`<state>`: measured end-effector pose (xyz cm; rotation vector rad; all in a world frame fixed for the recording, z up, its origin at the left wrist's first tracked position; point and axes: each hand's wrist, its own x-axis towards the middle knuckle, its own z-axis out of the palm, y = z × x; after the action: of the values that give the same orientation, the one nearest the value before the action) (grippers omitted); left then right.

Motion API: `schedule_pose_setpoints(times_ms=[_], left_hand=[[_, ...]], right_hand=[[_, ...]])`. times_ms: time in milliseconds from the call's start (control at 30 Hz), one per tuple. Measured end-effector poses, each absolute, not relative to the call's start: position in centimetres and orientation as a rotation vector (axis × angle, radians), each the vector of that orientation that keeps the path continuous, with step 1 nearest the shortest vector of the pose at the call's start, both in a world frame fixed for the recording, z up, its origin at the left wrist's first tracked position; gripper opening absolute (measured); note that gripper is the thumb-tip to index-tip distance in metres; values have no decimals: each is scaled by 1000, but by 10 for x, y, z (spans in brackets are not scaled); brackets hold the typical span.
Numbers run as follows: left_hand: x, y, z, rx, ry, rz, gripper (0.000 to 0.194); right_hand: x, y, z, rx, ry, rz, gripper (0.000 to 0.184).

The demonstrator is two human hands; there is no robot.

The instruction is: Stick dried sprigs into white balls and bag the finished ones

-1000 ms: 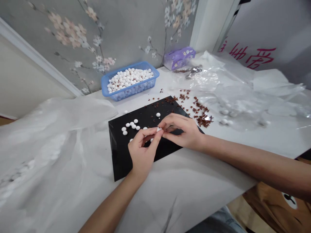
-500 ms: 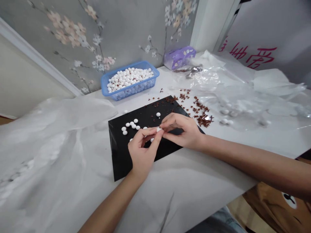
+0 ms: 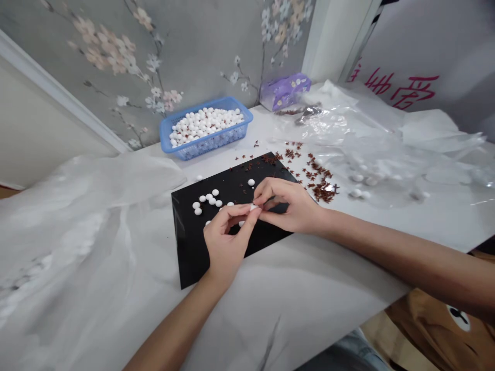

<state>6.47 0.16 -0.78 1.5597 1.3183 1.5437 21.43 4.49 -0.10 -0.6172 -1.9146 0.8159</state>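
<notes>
My left hand (image 3: 229, 233) pinches a small white ball (image 3: 253, 207) between thumb and fingertips, above the black mat (image 3: 193, 257). Meeting it at the ball, my right hand (image 3: 288, 205) is closed in a pinch, and a tiny brown piece shows faintly at its fingertips. Several loose white balls (image 3: 212, 201) lie on the mat to the left of my hands, some partly hidden by my left fingers. One more white ball (image 3: 251, 182) rests just beyond the right fingertips. Small brown star-shaped pieces (image 3: 325, 191) are scattered over the mat's far corner and the table to its right.
A blue plastic basket (image 3: 204, 143) full of white balls with brown bits stands against the wall. To its right are a purple packet (image 3: 286, 91) and clear plastic bags (image 3: 371, 149), some white balls among them. White plastic sheeting (image 3: 88, 232) covers the left side.
Both hands stay at the ball, with only a slight shift of the right fingers around it. The loose balls and brown pieces look unmoved.
</notes>
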Motion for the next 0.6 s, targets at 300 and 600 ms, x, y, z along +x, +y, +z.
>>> schedule_pose_setpoints(times_ms=[300, 600], left_hand=[[64, 1, -8, 1588, 1316, 1477, 4], [65, 2, -6, 1573, 1327, 1423, 6]], right_hand=[[216, 48, -3, -646, -1912, 985, 13], [221, 53, 2, -684, -1999, 1094, 16]])
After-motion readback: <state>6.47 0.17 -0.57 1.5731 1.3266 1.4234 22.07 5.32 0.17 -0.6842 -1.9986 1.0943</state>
